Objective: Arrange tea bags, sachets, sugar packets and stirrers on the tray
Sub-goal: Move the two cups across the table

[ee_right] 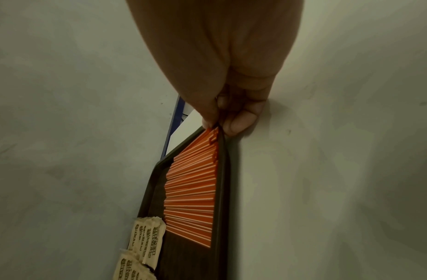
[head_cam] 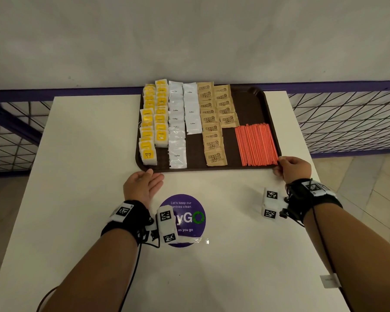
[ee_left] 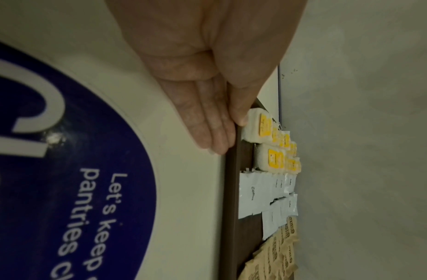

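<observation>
**White table, stocked tray at its far edge**

A white table (head_cam: 212, 266) stands before a grey wall. On it lies the brown tray (head_cam: 250, 102), holding yellow tea bags (head_cam: 153, 122), white coffee sachets (head_cam: 177, 140), brown sugar packets (head_cam: 212, 131) and orange stirrers (head_cam: 256, 145). The right hand (head_cam: 295, 168) pinches the tray's near right corner; the left hand (head_cam: 142, 185), fingers straight, touches its near rim. A purple sticker (head_cam: 189, 221) lies closer in, wire mesh fencing (head_cam: 347, 122) beyond.

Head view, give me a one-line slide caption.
Both hands at the near rim of a tray of sorted packets and orange stirrers.
</observation>
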The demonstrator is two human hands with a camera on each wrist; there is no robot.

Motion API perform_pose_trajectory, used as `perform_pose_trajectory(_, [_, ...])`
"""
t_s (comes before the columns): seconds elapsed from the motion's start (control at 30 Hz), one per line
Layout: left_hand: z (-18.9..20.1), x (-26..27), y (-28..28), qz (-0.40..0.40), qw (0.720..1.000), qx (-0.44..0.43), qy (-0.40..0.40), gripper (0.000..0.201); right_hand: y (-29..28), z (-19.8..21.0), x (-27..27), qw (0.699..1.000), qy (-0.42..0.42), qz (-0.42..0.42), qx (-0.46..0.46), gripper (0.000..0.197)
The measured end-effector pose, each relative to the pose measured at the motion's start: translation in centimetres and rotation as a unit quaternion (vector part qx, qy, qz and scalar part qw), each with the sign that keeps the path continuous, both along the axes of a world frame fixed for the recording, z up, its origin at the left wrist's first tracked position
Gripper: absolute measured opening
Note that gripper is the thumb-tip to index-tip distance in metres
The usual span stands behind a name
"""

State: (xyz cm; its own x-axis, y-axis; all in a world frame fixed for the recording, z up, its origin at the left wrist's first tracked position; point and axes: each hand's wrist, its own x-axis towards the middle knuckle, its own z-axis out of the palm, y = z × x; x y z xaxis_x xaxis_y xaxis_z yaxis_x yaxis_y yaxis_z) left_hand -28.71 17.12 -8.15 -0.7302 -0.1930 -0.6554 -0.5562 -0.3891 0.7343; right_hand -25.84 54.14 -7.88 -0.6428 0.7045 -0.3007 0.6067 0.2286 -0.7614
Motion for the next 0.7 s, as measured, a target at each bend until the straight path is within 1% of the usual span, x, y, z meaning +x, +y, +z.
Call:
perform_pose_trajectory(0.07, [0.1, 0.0, 0.0, 0.0, 1.0, -0.001, -0.003, 0.023, 0.3, 0.0, -0.2, 1.0, -0.011, -0.006, -0.023, 0.026])
perform_pose_trajectory(0.13, [0.2, 0.2, 0.1, 0.0, 1.0, -0.007, -0.004, 0.024, 0.4, 0.0, -0.2, 0.997, -0.006, -0.032, -0.067, 0.026])
perform_pose_trajectory(0.23, [0.8, 0.7, 0.3, -0.012, 1.0, -0.003, -0.023, 0.023, -0.3, 0.3, 0.9, 0.981, 0.051, -0.084, -0.166, 0.031])
perform_pose_trajectory(0.3, [2.0, 1.8, 0.5, -0.039, 0.998, -0.008, -0.058, 0.028, -1.6, 1.2, 3.2, 0.972, 0.078, -0.077, -0.206, 0.029])
perform_pose_trajectory(0.37, [3.8, 4.1, 0.4, -0.086, 0.992, -0.055, -0.069, 0.027, -3.6, 2.2, 6.7, 0.976, 0.081, -0.027, -0.201, 0.025])
perform_pose_trajectory(0.4, [5.0, 5.8, 0.2, -0.112, 0.987, -0.098, -0.052, 0.024, -4.7, 2.6, 8.8, 0.979, 0.081, 0.008, -0.188, 0.023])
perform_pose_trajectory(0.43, [6.4, 7.7, -0.2, -0.134, 0.981, -0.141, -0.018, 0.02, -5.9, 3.0, 11.0, 0.981, 0.079, 0.049, -0.171, 0.021])
perform_pose_trajectory(0.5, [9.2, 12.7, -1.7, -0.167, 0.96, -0.206, 0.086, 0.011, -8.5, 3.4, 15.3, 0.977, 0.067, 0.134, -0.152, 0.017])
perform_pose_trajectory(0.53, [10.5, 15.5, -2.9, -0.176, 0.946, -0.238, 0.134, 0.009, -9.7, 3.5, 17.3, 0.972, 0.057, 0.169, -0.153, 0.015])
perform_pose_trajectory(0.57, [11.9, 18.3, -4.1, -0.182, 0.929, -0.277, 0.165, 0.007, -10.9, 3.4, 19.1, 0.965, 0.045, 0.203, -0.16, 0.013])
perform_pose_trajectory(0.6, [12.6, 21.2, -5.7, -0.187, 0.911, -0.327, 0.167, 0.005, -12.0, 3.1, 20.8, 0.957, 0.031, 0.236, -0.165, 0.012])
perform_pose_trajectory(0.67, [13.4, 26.8, -9.4, -0.17, 0.887, -0.414, 0.116, 0.006, -14.2, 2.2, 23.5, 0.941, -0.001, 0.299, -0.155, 0.012])
perform_pose_trajectory(0.7, [13.5, 29.1, -11.2, -0.14, 0.884, -0.433, 0.108, 0.015, -15.4, 1.7, 24.6, 0.934, -0.016, 0.326, -0.145, 0.014])
